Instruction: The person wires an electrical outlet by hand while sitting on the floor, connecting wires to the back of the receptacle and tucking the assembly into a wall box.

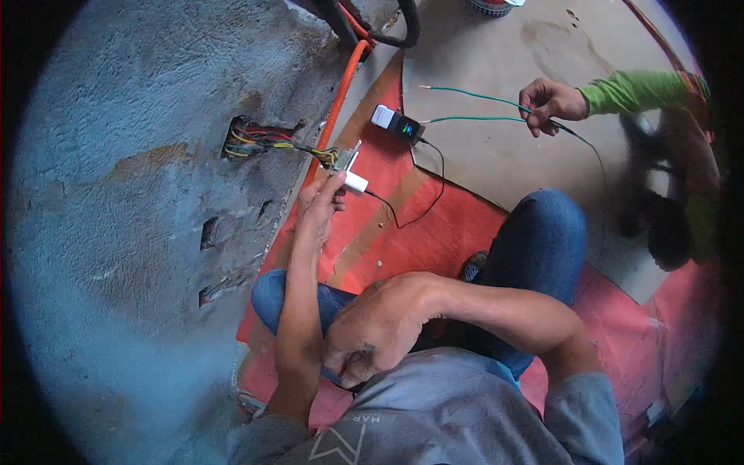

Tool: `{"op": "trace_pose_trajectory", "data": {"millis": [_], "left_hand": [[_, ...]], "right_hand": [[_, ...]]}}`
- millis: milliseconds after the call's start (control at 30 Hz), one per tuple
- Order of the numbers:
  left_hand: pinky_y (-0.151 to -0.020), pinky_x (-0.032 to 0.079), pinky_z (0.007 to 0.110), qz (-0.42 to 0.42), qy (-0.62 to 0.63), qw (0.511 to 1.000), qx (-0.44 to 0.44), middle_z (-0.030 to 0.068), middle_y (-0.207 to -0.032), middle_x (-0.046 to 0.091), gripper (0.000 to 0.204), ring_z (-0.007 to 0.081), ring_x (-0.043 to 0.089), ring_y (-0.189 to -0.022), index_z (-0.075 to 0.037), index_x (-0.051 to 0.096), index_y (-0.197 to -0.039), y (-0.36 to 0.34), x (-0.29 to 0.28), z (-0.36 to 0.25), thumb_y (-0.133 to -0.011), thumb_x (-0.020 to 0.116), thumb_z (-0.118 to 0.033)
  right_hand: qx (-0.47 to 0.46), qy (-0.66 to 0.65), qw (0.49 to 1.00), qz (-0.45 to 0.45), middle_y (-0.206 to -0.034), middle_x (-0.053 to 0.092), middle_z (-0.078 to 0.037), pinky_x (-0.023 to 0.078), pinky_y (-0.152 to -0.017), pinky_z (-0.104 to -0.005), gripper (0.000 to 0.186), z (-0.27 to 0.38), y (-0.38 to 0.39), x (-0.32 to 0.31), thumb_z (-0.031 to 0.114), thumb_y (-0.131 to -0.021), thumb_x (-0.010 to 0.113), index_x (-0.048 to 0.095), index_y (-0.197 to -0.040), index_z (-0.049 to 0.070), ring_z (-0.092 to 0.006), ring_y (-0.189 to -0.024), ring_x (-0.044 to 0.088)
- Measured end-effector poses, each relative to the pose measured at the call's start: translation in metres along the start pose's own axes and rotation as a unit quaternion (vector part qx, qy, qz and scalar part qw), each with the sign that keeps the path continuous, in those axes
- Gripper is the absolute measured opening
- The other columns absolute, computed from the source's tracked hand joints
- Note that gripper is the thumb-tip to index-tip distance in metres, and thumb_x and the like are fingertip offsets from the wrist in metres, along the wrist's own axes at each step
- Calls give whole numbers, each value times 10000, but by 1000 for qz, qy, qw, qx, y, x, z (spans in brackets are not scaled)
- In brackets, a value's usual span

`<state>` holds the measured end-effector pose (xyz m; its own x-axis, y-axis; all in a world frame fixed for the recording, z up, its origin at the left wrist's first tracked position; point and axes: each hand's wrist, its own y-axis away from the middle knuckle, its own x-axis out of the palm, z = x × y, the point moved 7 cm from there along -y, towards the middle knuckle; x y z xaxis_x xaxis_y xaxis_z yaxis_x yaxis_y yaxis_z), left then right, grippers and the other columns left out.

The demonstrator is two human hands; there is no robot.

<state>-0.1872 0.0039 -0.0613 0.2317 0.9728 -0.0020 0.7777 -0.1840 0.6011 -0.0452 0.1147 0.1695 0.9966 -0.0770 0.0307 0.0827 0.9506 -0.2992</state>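
Note:
My left hand (325, 198) is closed on a white device (354, 183) at a small board (345, 160), where multicoloured wires (267, 138) from a wall opening meet. A black cable runs from the white device to a small black-and-white meter (397, 122) with a lit screen, on the red sheet. My right hand (372, 333) is low over my lap, fingers curled; what they hold, if anything, is unclear. At the right, a co-worker's hand (549, 106) grips two green leads (465, 92); one reaches to the meter.
A rough blue-grey wall (132, 217) with cut openings is at the left. Orange corrugated conduit (346, 81) and black tubes run beside it. A beige board (480, 54) lies over red sheeting (434, 240), with a container (490, 8) at the top. My bent knees (542, 232) frame the lap.

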Motion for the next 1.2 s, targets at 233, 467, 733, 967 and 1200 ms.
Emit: {"op": "trace_pose_trajectory", "data": {"millis": [233,467,733,967,1200], "left_hand": [[-603,431,211,-17,-74,997,-9,-46,-787,626,348,36,523,-651,-70,711,-959,-8,-15,11,-851,845,-373],[-576,417,212,-26,-127,992,9,-58,-741,595,306,28,508,-630,-74,709,-943,-12,-8,6,-846,857,-324],[-579,415,214,-12,-124,992,20,-70,-715,564,333,32,504,-630,-68,717,-985,-14,-12,8,-857,846,-348],[-569,401,205,-8,-115,993,20,-76,-717,565,349,20,496,-633,-59,712,-1032,-15,-4,7,-870,833,-344],[-547,362,217,12,-125,992,12,-74,-766,627,493,17,466,-628,-97,682,-1232,-20,-14,17,-859,837,-380]], "right_hand": [[-12,7,1000,-7,-906,658,-248,464,-759,-502,344,-11,-6,-1,285,-1009,558,634,-964,-48,-413,-899,658],[7,-5,1000,-7,-913,647,-247,459,-765,-509,309,-24,-8,3,260,-1000,570,623,-955,-41,-424,-904,645],[47,22,997,-48,-833,635,-230,460,-751,-510,282,-36,-10,-3,248,-977,593,629,-914,-24,-426,-853,643],[153,148,959,-186,-831,641,-231,499,-763,-519,217,-55,-5,-18,197,-934,613,612,-970,-17,-429,-858,656],[77,120,958,-250,-961,677,-183,538,-800,-497,185,-24,-10,-25,168,-956,595,600,-1052,10,-383,-928,679]]}}
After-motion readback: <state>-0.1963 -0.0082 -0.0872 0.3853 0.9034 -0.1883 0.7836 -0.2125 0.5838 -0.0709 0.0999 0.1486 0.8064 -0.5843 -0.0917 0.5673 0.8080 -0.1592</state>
